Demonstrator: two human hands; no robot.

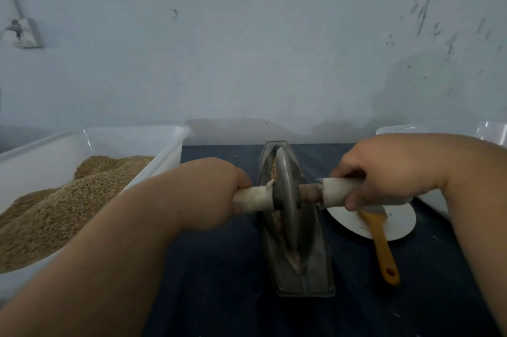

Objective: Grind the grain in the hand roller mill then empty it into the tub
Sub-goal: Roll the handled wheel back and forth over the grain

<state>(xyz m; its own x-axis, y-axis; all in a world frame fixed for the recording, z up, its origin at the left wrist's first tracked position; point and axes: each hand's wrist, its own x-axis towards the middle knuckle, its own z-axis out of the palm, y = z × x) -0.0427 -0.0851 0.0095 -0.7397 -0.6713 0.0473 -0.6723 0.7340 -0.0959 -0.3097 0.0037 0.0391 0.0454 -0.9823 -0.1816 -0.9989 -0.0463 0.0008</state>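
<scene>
A metal roller mill stands in the middle of the dark table: a boat-shaped trough (315,268) with an upright steel wheel (285,199) in its groove. Grain (277,222) lies in the groove beside the wheel. An axle with white-wrapped handles runs through the wheel. My left hand (216,185) grips the left handle (256,195). My right hand (378,172) grips the right handle (337,191). A white tub (170,144) at the left holds a heap of ground grain (63,207).
A white round plate (400,226) lies right of the mill with a yellow-handled scraper (382,250) on it. Another white container (491,130) stands at the far right behind my arm. A pale wall closes off the back of the table.
</scene>
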